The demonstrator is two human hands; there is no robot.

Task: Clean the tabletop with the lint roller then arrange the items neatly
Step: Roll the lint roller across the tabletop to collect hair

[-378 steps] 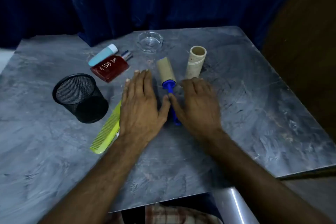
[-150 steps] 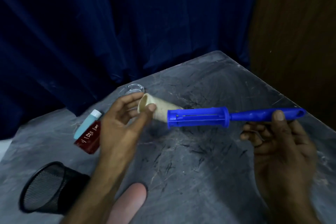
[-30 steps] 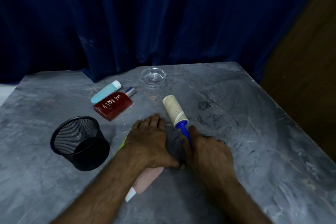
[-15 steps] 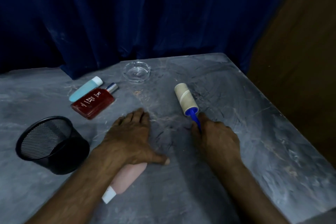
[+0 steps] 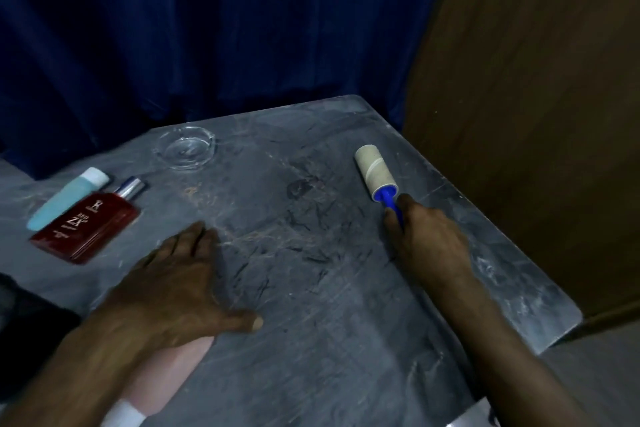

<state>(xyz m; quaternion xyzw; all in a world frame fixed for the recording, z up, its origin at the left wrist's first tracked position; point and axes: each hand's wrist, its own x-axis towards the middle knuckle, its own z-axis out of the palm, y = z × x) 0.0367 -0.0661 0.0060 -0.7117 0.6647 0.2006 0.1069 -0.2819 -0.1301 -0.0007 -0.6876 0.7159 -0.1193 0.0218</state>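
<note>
Your right hand (image 5: 429, 246) is wrapped around the roller (image 5: 375, 173) handle at right of center; your left hand (image 5: 173, 291) lies spread flat on the table (image 5: 346, 322). The roller looks light and stiff, so keep holding it by the handle.

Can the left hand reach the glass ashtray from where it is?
Probably yes. The left hand lies flat on the table, and nothing stands between it and the glass ashtray farther back; the red bottle sits off to the side.
</note>
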